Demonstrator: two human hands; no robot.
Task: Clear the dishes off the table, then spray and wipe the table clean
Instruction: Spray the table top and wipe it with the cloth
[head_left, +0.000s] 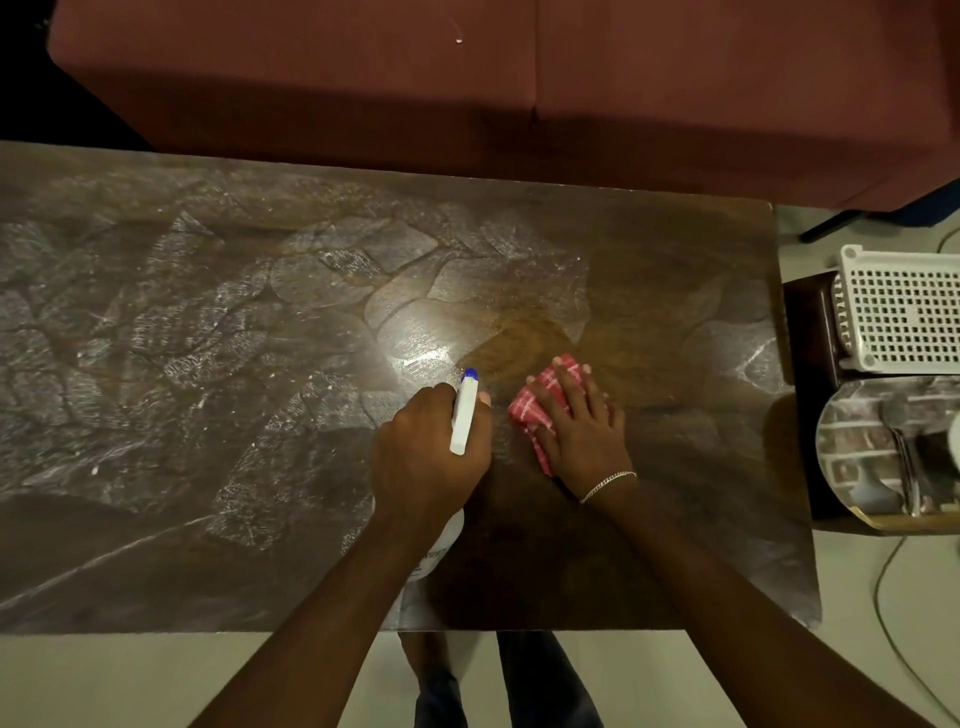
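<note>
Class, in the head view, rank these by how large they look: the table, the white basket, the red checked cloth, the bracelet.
1. table: fills most of the view.
2. white basket: cut off by the frame's right edge, yet it shows more area than the cloth.
3. red checked cloth: partly covered by the right hand.
4. bracelet.

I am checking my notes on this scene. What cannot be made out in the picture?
All in the head view:
1. Bottle: most of its body and the trigger are hidden by the left hand and forearm; label too small to read.
2. Cloth: partly covered by the right hand.
3. Table: left end cut off by the frame edge.
4. Dishes and basket: cut off by the right edge; dishes blurred.
</note>
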